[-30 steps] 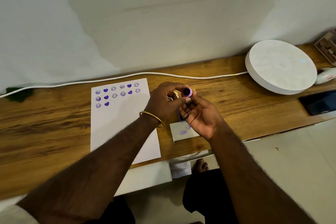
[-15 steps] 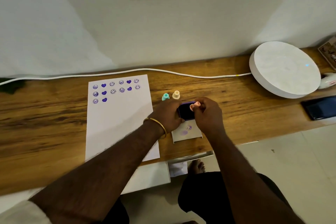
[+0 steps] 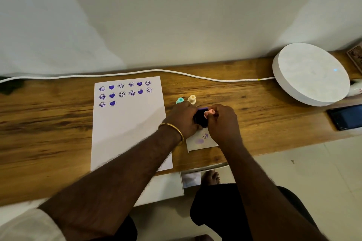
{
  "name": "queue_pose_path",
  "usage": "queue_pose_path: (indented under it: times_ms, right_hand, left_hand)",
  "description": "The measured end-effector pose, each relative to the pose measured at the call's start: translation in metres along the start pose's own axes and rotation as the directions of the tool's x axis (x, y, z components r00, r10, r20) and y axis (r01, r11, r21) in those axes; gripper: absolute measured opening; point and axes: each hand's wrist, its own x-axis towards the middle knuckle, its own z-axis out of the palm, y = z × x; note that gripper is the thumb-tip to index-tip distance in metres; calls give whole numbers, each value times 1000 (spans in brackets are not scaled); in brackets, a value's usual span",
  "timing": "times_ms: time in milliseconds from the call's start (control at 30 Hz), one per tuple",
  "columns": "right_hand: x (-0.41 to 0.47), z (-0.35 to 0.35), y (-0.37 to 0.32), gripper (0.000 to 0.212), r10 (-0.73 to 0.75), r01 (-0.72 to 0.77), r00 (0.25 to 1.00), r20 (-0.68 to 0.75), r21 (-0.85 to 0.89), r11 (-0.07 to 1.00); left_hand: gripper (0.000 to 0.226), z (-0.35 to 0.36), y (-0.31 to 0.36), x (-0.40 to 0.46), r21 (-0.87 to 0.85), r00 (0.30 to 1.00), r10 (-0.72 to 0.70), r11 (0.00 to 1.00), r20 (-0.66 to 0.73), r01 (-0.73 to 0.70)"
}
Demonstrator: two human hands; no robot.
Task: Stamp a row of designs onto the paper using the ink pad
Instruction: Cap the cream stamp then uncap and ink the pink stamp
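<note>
A white sheet of paper (image 3: 129, 123) lies on the wooden desk, with rows of purple smileys and hearts stamped near its top. Just right of it, my left hand (image 3: 183, 119) grips the dark purple ink pad (image 3: 200, 117) by its left side. My right hand (image 3: 222, 121) pinches a small pink stamp (image 3: 209, 112) and presses it down onto the pad. A teal stamp (image 3: 179, 100) and a cream stamp (image 3: 192, 99) stand upright just behind my left hand. A small white card (image 3: 201, 142) with test marks lies under my hands.
A white cable (image 3: 195, 76) runs along the back of the desk (image 3: 49, 123) to a round white device (image 3: 311, 73) at the right. A dark phone (image 3: 346, 116) lies at the right edge. A white box (image 3: 162, 188) sits below the desk's front edge.
My hands came down from mid-air, where they held the stamp between them, to the ink pad. My right hand now presses the pink stamp on the pad.
</note>
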Motion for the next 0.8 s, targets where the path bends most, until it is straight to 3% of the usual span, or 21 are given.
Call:
queue_pose_path:
  times_ms: [467, 667, 800]
  right_hand:
    - [-2, 10, -6, 19, 51, -51, 999, -8, -80, 995]
    - [-12, 14, -12, 39, -10, 8, 1000, -11, -242, 970]
    - [-14, 12, -12, 29, -48, 38, 998, -37, -230, 972]
  left_hand:
    - [43, -1, 8, 2, 48, 998, -58, 997, -1, 58]
    - [37, -8, 16, 7, 73, 995, -98, 993, 26, 96]
    - [39, -9, 20, 5, 90, 993, -113, 990, 17, 111]
